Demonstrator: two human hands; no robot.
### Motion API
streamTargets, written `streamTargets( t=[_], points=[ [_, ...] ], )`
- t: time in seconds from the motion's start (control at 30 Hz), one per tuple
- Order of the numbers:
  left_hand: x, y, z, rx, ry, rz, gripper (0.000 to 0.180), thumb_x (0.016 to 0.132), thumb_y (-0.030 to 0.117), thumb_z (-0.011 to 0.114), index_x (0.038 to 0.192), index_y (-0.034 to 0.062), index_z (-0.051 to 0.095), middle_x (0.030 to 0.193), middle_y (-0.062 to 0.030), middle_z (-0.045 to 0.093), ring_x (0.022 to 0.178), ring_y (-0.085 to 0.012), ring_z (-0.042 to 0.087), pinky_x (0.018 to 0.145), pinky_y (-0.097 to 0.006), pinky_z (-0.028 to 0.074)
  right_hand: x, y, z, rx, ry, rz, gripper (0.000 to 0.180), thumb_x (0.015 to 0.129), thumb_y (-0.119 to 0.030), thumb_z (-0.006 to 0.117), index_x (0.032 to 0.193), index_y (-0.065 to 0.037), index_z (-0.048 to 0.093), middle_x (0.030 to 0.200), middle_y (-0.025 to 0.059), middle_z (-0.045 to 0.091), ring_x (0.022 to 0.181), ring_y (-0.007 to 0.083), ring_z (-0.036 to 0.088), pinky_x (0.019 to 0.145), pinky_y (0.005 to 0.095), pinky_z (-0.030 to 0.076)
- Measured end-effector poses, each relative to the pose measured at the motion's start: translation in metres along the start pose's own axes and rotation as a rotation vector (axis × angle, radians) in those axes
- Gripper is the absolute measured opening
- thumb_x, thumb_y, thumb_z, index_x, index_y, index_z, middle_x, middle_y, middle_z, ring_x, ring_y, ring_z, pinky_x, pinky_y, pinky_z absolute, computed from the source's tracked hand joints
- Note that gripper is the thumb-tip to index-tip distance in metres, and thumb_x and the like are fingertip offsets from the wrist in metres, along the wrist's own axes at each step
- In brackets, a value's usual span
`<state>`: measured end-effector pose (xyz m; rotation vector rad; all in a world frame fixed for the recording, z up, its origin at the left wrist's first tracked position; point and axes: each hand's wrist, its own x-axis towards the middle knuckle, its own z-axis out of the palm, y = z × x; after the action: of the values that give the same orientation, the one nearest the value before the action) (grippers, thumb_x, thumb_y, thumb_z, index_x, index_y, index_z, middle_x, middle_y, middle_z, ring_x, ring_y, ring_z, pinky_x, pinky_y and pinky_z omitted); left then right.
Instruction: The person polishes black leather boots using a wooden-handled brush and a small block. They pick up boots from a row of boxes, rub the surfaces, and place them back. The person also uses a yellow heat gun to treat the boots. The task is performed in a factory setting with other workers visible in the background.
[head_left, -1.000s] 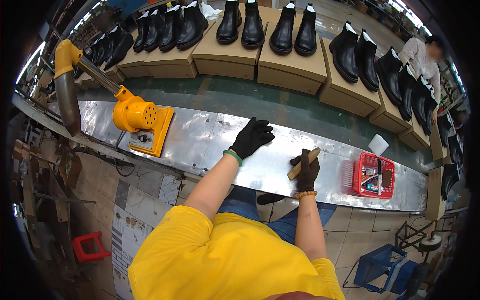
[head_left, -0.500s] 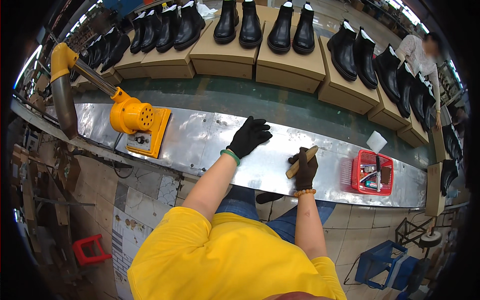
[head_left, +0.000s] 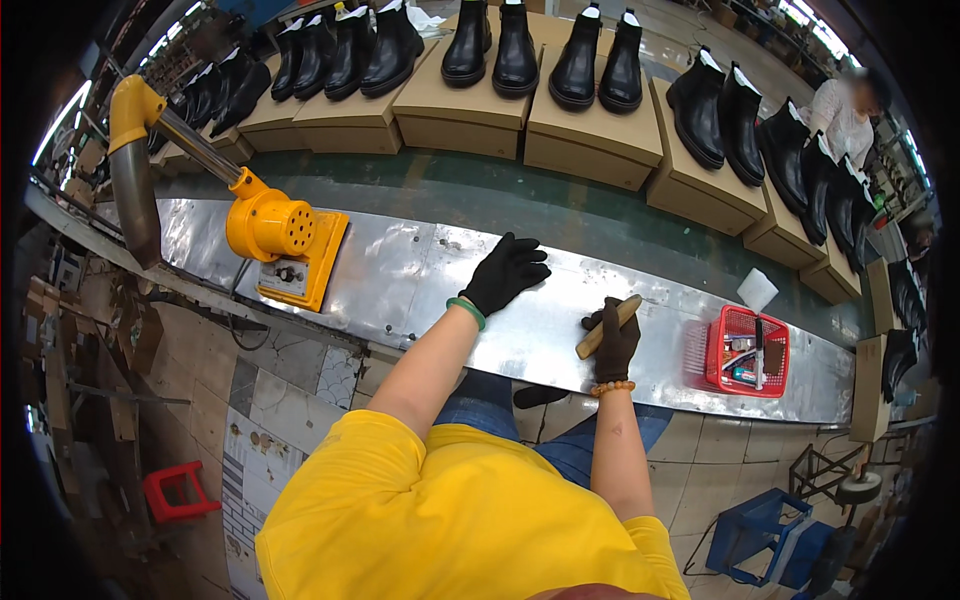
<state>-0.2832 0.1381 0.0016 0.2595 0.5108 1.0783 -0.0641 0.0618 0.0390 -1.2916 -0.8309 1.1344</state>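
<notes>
My left hand (head_left: pixel 503 276), in a black glove, lies over the shiny metal worktop (head_left: pixel 400 270) with its fingers stretched out and nothing held. To its right, my dark-gloved right hand (head_left: pixel 615 345) grips a tan, wooden-looking bar (head_left: pixel 608 327) with rounded ends. The bar slants across the palm and juts out past the fingers at both ends. Its underside is hidden, so its exact kind does not show. Right of that hand stands a red plastic basket (head_left: pixel 712 350) holding small tubes, a black-handled tool and other little items.
Beyond the worktop runs a green belt (head_left: pixel 450 205) lined with cardboard boxes (head_left: pixel 590 160) bearing black ankle boots (head_left: pixel 575 65). A yellow blower-like machine (head_left: pixel 270 228) stands left. Near the basket sits a white block (head_left: pixel 757 289). A person (head_left: pixel 845 115) is at far right.
The boxes and boots sit slightly farther right, and the whole view has shifted a little. Both my hands keep nearly the same pose. The person's lowered forearm at far right no longer shows.
</notes>
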Motion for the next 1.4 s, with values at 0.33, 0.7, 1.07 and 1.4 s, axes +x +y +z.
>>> streamTargets(
  t=[0.33, 0.7, 1.07, 1.4],
  points=[
    [-0.002, 0.003, 0.001, 0.019, 0.003, 0.000, 0.054, 0.095, 0.048, 0.044, 0.121, 0.0015, 0.051, 0.113, -0.0180, 0.057, 0.099, -0.0365, 0.059, 0.088, -0.045, 0.048, -0.001, 0.000, 0.004, 0.007, 0.011, 0.019, 0.025, 0.087, -0.019, 0.060, 0.098, 0.002, 0.055, 0.070, 0.0081, 0.057, 0.060, 0.0177, 0.059, 0.059, 0.0326, 0.053],
    [-0.004, 0.006, 0.001, 0.022, 0.035, 0.001, 0.049, 0.095, 0.043, 0.046, 0.117, 0.0006, 0.054, 0.109, -0.0185, 0.059, 0.096, -0.0363, 0.060, 0.092, -0.049, 0.046, -0.001, 0.000, 0.008, 0.035, 0.006, 0.033, 0.024, 0.087, -0.018, 0.060, 0.099, 0.002, 0.055, 0.070, 0.0079, 0.057, 0.060, 0.0180, 0.059, 0.058, 0.0320, 0.052],
    [0.130, 0.096, -0.001, 1.001, -0.178, 0.941, 0.027, 0.095, 0.024, 0.049, 0.118, 0.0110, 0.054, 0.110, -0.0134, 0.059, 0.090, -0.0301, 0.061, 0.089, -0.046, 0.048, 0.001, 0.003, 0.011, 0.001, -0.010, 0.025, 0.024, 0.088, -0.018, 0.060, 0.098, 0.003, 0.056, 0.070, 0.0082, 0.059, 0.059, 0.0175, 0.059, 0.058, 0.0315, 0.052],
    [0.241, 0.177, 0.039, 1.783, 0.481, 0.695, 0.083, 0.078, 0.020, 0.066, 0.147, 0.0226, 0.019, 0.106, -0.0190, 0.063, 0.095, -0.0323, 0.062, 0.084, -0.039, 0.049, 0.005, 0.026, 0.013, -0.007, 0.122, -0.066, 0.020, 0.085, -0.013, 0.064, 0.096, 0.003, 0.060, 0.075, 0.0070, 0.063, 0.062, 0.0145, 0.062, 0.058, 0.0291, 0.053]
  ],
)
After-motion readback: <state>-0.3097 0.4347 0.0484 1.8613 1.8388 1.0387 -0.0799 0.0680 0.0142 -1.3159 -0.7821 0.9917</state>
